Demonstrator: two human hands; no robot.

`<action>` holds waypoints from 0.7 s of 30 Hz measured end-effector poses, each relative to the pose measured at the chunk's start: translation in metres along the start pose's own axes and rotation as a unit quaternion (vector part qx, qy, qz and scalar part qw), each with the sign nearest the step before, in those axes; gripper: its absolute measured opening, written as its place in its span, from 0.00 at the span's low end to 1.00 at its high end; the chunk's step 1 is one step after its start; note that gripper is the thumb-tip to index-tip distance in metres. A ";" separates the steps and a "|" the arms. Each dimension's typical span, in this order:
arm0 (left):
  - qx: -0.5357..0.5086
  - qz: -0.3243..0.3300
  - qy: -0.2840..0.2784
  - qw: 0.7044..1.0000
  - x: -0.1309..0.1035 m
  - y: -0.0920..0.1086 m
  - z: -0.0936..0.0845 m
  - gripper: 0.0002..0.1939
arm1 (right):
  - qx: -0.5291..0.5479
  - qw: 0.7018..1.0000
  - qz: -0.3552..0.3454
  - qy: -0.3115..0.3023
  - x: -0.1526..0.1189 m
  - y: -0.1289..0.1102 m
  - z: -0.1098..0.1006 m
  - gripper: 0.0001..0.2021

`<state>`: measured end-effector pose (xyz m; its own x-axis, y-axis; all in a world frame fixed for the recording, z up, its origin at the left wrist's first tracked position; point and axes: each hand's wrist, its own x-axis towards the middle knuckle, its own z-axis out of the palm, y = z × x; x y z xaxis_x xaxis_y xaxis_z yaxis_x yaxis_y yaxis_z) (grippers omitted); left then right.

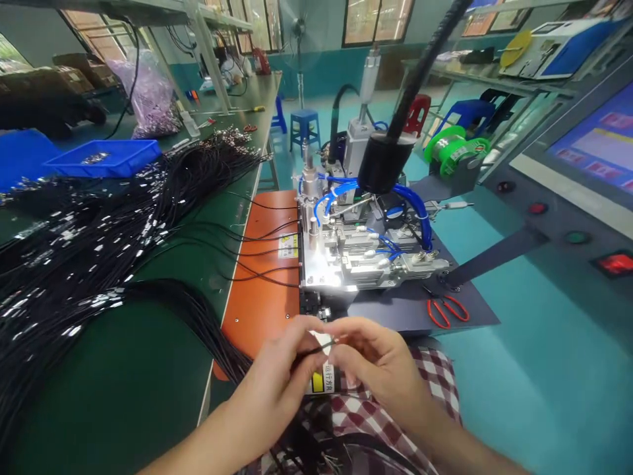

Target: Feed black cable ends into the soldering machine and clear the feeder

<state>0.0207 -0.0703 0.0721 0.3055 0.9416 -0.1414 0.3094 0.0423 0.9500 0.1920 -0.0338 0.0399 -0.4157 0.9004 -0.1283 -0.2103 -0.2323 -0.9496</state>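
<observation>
Near the bottom middle, my left hand [284, 369] is closed on a thin black cable [316, 348] that points to the right. The cable's tip reaches the fingertips of my right hand [370, 356], whose thumb and index finger pinch at it. Both hands are nearly touching, above my lap and in front of the metal machine [346, 251]. An orange plate [267, 297] lies beyond my left hand, with several black cables running over it into the machine. A bundle of black cables [198, 310] passes from the table to beneath my left wrist.
Many black cables [178, 185] cover the green table [148, 356] at left, beside a blue tray [103, 158]. Red-handled scissors [448, 310] lie right of the machine. A green spool [452, 152] and a control panel [573, 204] stand at right. A black hose [420, 72] hangs above.
</observation>
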 end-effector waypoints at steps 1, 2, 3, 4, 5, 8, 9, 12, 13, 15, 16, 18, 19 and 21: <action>-0.061 -0.023 0.005 0.998 0.005 -0.002 0.002 0.09 | 0.009 1.000 -0.003 0.016 0.001 -0.001 -0.005 0.10; -0.109 -0.045 0.008 0.993 0.010 -0.006 0.003 0.08 | 0.022 0.999 -0.001 0.027 0.001 -0.001 -0.010 0.11; -0.145 -0.065 0.005 0.987 0.013 -0.010 0.003 0.07 | 0.034 0.999 0.002 0.036 0.002 0.000 -0.015 0.12; -0.168 -0.080 -0.003 0.982 0.016 -0.013 0.002 0.08 | 0.043 0.998 0.006 0.042 0.003 0.001 -0.020 0.12; -0.182 -0.091 -0.010 0.979 0.018 -0.016 0.001 0.08 | 0.050 0.998 0.009 0.046 0.004 0.003 -0.023 0.12; -0.197 -0.113 -0.027 0.973 0.022 -0.021 0.000 0.09 | 0.054 0.997 0.018 0.053 0.011 0.007 -0.026 0.11; -0.199 -0.120 -0.032 0.972 0.024 -0.021 0.000 0.10 | 0.050 0.997 0.021 0.055 0.013 0.008 -0.024 0.10; -0.198 -0.137 -0.051 0.969 0.027 -0.018 0.001 0.10 | 0.038 0.997 0.028 0.062 0.019 0.007 -0.020 0.07; -0.190 -0.141 -0.051 0.970 0.029 -0.016 0.001 0.10 | 0.035 0.997 0.029 0.063 0.020 0.006 -0.019 0.07; -0.154 -0.138 -0.033 0.978 0.031 -0.011 0.001 0.10 | 0.033 0.997 0.030 0.065 0.021 0.004 -0.019 0.07; -0.133 -0.131 -0.019 0.982 0.032 -0.008 0.001 0.10 | 0.031 0.997 0.031 0.066 0.020 0.004 -0.019 0.08; -0.096 -0.112 0.001 0.989 0.035 -0.003 0.001 0.09 | 0.026 0.997 0.032 0.064 0.019 0.004 -0.021 0.08; -0.086 -0.103 0.003 0.991 0.037 -0.001 0.001 0.09 | 0.025 0.997 0.031 0.063 0.018 0.004 -0.022 0.08; -0.082 -0.099 0.004 0.992 0.041 0.001 0.002 0.09 | 0.029 0.997 0.029 0.061 0.017 0.005 -0.024 0.07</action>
<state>0.0349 -0.0325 0.0663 0.2458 0.9120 -0.3283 0.2114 0.2801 0.9364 0.2055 -0.0105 0.0263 -0.3190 0.9220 -0.2195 -0.2404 -0.3027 -0.9222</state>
